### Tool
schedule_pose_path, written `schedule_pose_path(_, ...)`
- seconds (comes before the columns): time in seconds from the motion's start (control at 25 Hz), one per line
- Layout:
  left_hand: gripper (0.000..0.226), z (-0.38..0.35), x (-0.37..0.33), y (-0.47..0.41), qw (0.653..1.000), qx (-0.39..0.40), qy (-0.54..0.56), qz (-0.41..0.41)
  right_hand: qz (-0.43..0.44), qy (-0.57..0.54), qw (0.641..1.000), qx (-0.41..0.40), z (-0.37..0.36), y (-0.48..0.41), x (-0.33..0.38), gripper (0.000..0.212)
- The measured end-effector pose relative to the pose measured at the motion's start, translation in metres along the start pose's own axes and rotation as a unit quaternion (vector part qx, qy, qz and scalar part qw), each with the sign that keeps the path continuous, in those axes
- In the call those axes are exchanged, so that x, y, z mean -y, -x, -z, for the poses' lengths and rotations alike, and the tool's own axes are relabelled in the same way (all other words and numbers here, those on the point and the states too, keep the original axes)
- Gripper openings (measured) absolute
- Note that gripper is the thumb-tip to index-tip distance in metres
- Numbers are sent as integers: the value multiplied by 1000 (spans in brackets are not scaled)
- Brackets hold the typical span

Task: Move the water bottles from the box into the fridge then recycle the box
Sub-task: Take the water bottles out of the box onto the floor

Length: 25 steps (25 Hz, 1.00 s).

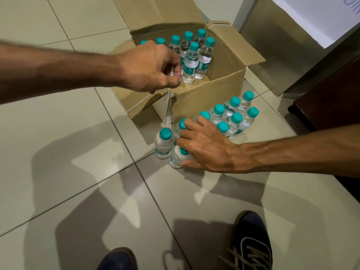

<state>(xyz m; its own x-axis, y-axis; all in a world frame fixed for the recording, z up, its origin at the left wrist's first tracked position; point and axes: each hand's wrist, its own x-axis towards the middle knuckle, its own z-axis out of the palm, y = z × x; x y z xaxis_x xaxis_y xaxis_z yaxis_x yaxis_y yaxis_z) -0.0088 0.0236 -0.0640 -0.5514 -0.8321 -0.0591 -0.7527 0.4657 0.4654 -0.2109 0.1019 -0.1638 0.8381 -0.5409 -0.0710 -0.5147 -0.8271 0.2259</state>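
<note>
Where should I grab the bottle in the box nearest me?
Grip the front bottle by its neck, just under the teal cap, from above: it stands upright, neighbours crowd it behind and beside, and the box wall hinders a low reach.

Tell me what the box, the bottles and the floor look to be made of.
The box looks like corrugated cardboard: matte brown, creased, with torn flap edges. The bottles look like thin clear plastic: glossy, ribbed and see-through, with opaque teal caps, probably plastic too. The floor looks like glazed tile: pale slabs with grout lines and a soft sheen.
</note>
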Motion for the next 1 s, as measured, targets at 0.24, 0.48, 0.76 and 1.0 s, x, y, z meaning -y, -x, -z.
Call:
schedule_pose_path(0.24, 7, -8, 17, -22, 1000, -25, -8, 16, -10, -28, 999, -26, -1, 1, -1, 60)
schedule_pose_path(0.48, 14, -20, 34, -75, 994, -89, 33, 51, -27, -124, 979, -162, 19, 7, -29, 38)
schedule_pose_path(0.76, 52, -37, 54, -181, 995, -71, 6, 63, -140, -125, 957, -223, 19, 15, -92, 27)
schedule_pose_path(1.0, 43, -57, 64, -218, 993, -38, -83, 75, -172, -150, 952, -202, 7, 35, -102, 26)
